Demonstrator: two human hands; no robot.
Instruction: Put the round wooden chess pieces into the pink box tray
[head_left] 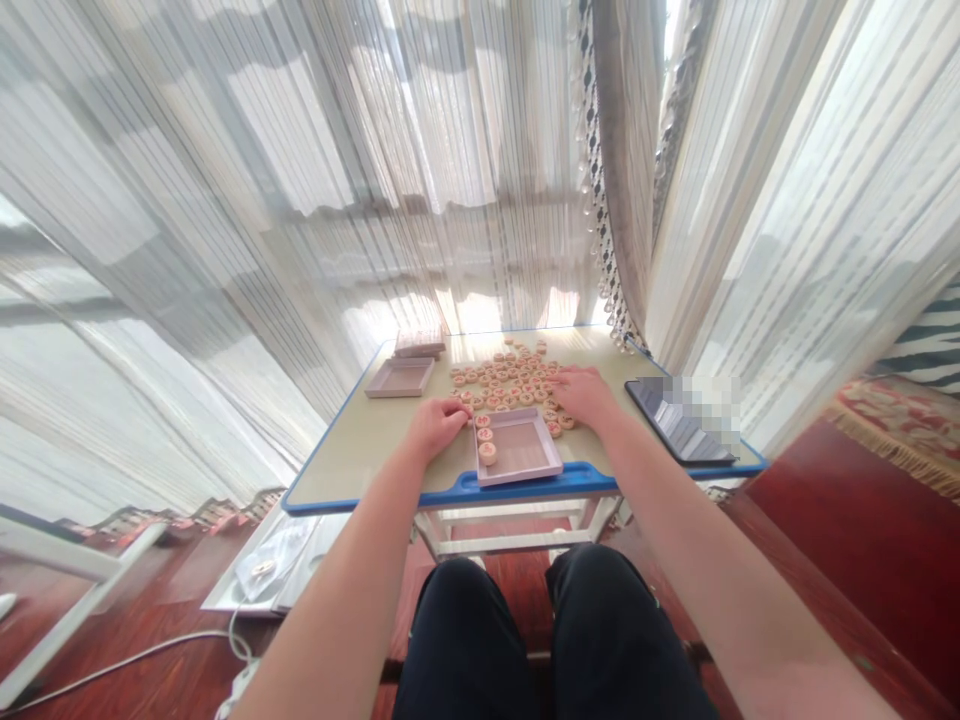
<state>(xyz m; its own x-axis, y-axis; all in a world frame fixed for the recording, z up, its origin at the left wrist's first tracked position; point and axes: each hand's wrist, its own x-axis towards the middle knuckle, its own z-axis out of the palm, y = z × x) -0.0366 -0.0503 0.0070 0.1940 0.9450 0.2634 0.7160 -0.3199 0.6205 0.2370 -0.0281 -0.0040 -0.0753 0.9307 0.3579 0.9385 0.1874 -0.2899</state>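
Many round wooden xiangqi pieces (pixel 510 375) with carved characters lie scattered over the middle of the small table. In front of me is a shallow open box (pixel 521 450), with three pieces (pixel 487 436) in a column along its left side. My left hand (pixel 439 425) is at the box's upper left corner, its fingers pinched together beside the nearest pieces; what they hold is hidden. My right hand (pixel 583 395) reaches over the right side of the spread, fingers stretched out and touching pieces there.
A second shallow box (pixel 401 378) lies at the back left, with a stacked box (pixel 420 343) behind it. A tablet (pixel 679 425) rests at the table's right edge. Blue trim (pixel 360 507) borders the table (pixel 330 470). Sheer curtains (pixel 450 200) hang close behind.
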